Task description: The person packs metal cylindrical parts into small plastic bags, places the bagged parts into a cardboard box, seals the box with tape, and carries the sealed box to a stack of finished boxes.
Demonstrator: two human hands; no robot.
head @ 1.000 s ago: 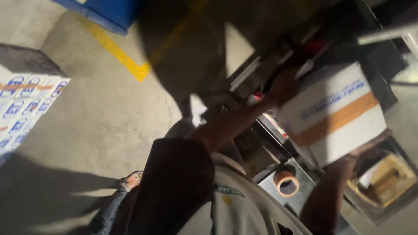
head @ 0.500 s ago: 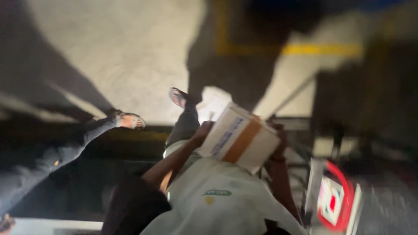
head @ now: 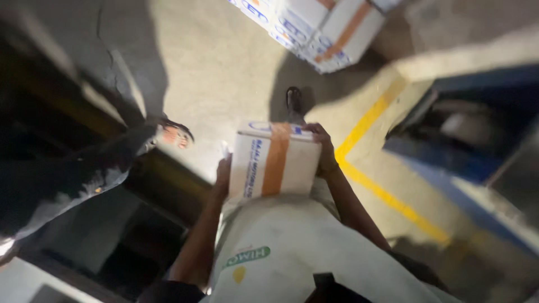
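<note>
Two hands, left hand (head: 223, 175) and right hand (head: 324, 150), now grip the white box (head: 273, 161), carried off the bench toward the stacked boxes (head: 320, 28).

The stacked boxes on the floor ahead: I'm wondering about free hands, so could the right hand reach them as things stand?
Probably not. The right hand and left hand both grip the carton held against the chest, and the stacked boxes lie well ahead across open concrete floor.
</note>
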